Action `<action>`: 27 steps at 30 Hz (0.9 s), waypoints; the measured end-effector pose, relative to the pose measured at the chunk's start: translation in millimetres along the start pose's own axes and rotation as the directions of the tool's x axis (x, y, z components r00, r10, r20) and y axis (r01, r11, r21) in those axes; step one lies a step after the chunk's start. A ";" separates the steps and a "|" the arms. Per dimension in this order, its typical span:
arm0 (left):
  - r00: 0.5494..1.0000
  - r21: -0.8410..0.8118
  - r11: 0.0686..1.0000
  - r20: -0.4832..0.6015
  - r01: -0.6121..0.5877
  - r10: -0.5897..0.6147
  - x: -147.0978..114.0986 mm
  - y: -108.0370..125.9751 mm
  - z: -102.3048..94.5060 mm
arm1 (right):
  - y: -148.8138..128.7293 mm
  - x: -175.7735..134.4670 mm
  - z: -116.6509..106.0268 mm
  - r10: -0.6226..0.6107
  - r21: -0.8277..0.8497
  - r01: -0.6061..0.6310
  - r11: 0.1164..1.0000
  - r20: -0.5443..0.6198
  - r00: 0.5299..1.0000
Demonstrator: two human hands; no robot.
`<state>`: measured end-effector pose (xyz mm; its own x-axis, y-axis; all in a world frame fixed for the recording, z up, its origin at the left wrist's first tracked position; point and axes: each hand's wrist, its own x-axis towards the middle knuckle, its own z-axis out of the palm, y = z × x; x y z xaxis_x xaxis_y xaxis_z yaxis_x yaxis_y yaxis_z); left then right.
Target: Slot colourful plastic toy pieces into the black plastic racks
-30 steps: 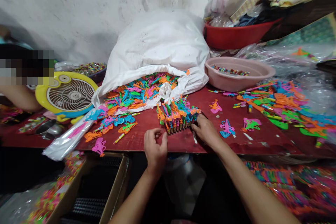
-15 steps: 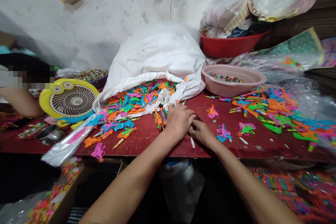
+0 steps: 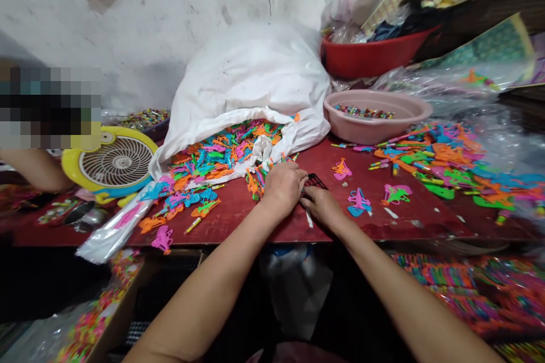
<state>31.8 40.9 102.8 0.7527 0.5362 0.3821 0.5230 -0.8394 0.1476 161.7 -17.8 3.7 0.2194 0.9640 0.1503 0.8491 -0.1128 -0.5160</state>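
Observation:
My left hand rests low over the red tabletop with its fingers curled down; whatever they grip is hidden beneath it. My right hand meets it from the right, fingers bent and closed at the left fingertips. A black gridded plastic piece shows just beyond the two hands, partly covered by them. Close beside my left hand lies a clump of coloured plastic toy pieces. Behind it, the white sack lies with its mouth open, full of similar orange, blue, pink and green pieces.
A yellow and blue fan stands left, near another person's arm. At the right are a pink basin holding small beadlike pieces, a red basin and a pile of coloured pieces. Loose toys dot the red table.
The whole view has shifted slightly. More of the black gridded piece shows beyond my hands. Both hands stay together at nearly the same place on the table.

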 end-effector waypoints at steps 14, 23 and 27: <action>0.981 -0.112 0.975 0.001 -0.192 0.193 -46.7 -54.2 -27.7 | 16.2 -74.0 -41.1 -0.054 0.095 0.087 0.992 -0.307 0.950; 0.893 -0.120 0.983 -0.443 -0.137 0.071 -77.2 -22.9 -4.7 | 186.2 -71.0 -159.1 0.355 -0.380 -0.574 0.725 -0.508 0.785; 0.915 -0.198 0.958 -0.386 -0.207 0.118 -94.0 12.4 30.3 | 209.5 -67.9 -161.2 0.358 -0.521 -0.527 0.672 -0.394 0.846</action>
<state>-20.4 -17.2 41.1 0.5962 0.3574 0.7189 0.2660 -0.9328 0.2431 402.1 -145.6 21.3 0.6793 0.6807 0.2743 0.7050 -0.7091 0.0135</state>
